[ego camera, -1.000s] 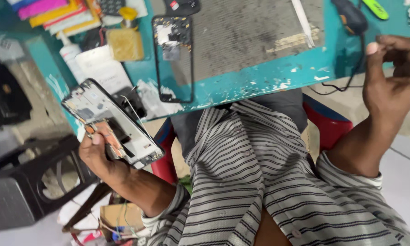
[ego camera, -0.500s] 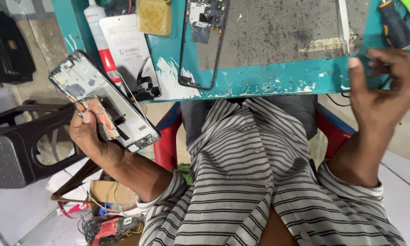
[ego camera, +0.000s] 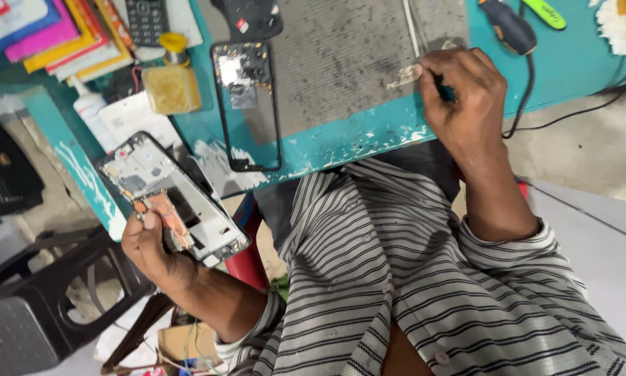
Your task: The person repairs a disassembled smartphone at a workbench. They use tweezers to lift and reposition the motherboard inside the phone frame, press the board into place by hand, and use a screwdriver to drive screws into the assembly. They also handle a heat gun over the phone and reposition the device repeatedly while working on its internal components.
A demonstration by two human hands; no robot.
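Opened phone: The opened phone (ego camera: pixel 170 198), back cover off and inner parts bare, sits in your left hand (ego camera: pixel 153 247), held out past the counter's near edge, above the black stool (ego camera: pixel 41 306).
Left hand: Your fingers are wrapped round the phone's lower end, thumb pressed on an orange strip along its middle.
Right hand: Your right hand (ego camera: pixel 462 97) is closed on a thin dark tool (ego camera: pixel 444 89), its tip at a small pale scrap on the grey work mat (ego camera: pixel 347 63); what kind of tool it is cannot be told, since the fingers hide most of it.
Phone frame: An empty black phone frame (ego camera: pixel 247 104) lies flat at the mat's left side, its lower end near the counter's edge.
Counter: The teal counter (ego camera: pixel 570 56), paint chipped along the front, also carries a yellow-capped bottle (ego camera: pixel 170 80), a white squeeze bottle (ego camera: pixel 90 111), a stack of coloured cards (ego camera: pixel 48 35) and a dark-handled tool with a cord (ego camera: pixel 509 26).
You: Your striped shirt (ego camera: pixel 396 278) fills the lower frame.
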